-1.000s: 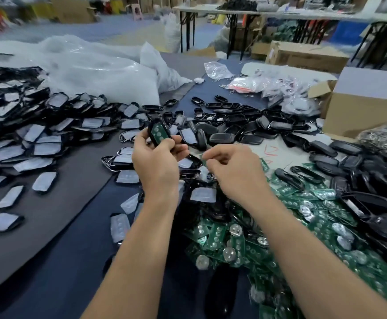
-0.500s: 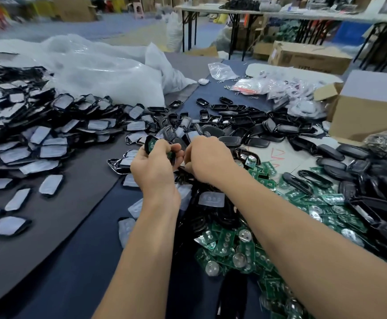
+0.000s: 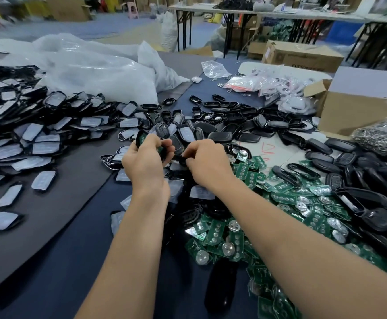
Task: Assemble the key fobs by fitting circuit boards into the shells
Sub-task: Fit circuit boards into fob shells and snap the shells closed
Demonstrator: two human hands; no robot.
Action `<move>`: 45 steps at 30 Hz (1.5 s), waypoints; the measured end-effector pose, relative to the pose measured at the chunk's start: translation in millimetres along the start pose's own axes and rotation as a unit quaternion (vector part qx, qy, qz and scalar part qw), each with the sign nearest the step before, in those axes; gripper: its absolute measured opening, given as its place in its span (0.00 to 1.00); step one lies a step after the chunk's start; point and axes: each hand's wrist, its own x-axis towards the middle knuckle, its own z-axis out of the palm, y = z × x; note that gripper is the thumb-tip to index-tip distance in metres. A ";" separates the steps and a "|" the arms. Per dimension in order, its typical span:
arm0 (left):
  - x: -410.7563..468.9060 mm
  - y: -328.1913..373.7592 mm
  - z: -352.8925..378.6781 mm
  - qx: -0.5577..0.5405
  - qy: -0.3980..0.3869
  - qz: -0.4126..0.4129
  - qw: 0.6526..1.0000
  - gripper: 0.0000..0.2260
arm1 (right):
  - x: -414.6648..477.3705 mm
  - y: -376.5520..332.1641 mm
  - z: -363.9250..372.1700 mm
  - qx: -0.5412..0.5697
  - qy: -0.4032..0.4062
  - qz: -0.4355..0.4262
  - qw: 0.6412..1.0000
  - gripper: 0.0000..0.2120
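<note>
Over the middle of the desk, in the head view, the left hand [image 3: 145,161] has its fingers curled tight round a black shell [image 3: 138,139] with a green circuit board [image 3: 145,137] lying in its hollow. Just beside it, the right hand [image 3: 207,162] pinches thumb and fingertips on a small dark piece [image 3: 180,159] too hidden to name. If the board sits tilted when pressed, it could likely jam or spring out into the loose boards [image 3: 234,238] heaped toward the desk's near right edge, beside the spare shells [image 3: 372,217].
</note>
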 end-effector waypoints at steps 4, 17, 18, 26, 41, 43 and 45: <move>2.6 -3.5 0.6 0.005 -0.009 -0.005 1.000 0.04 | -12.4 12.4 -4.5 0.186 0.095 0.054 0.977 0.08; -50.7 -40.3 27.1 0.193 -0.278 -0.022 0.941 0.07 | -93.2 56.5 -81.9 0.559 0.088 0.208 0.798 0.05; -57.1 -43.4 28.1 0.201 -0.313 -0.023 0.928 0.08 | -97.2 60.5 -84.4 0.560 0.092 0.208 0.797 0.05; -72.2 -54.6 30.6 0.230 -0.390 -0.045 0.891 0.07 | -109.3 88.4 -89.1 0.545 0.140 0.181 0.807 0.07; -72.8 -52.9 25.2 0.403 -0.432 0.045 0.805 0.09 | -125.2 103.6 -101.4 0.091 0.160 0.034 0.982 0.19; -73.8 -54.1 25.3 0.392 -0.420 0.058 0.816 0.06 | -124.9 102.4 -102.2 0.105 0.162 0.025 0.981 0.20; -75.7 -55.2 26.6 0.372 -0.395 0.077 0.836 0.05 | -124.5 101.9 -101.1 0.137 0.182 0.044 0.973 0.19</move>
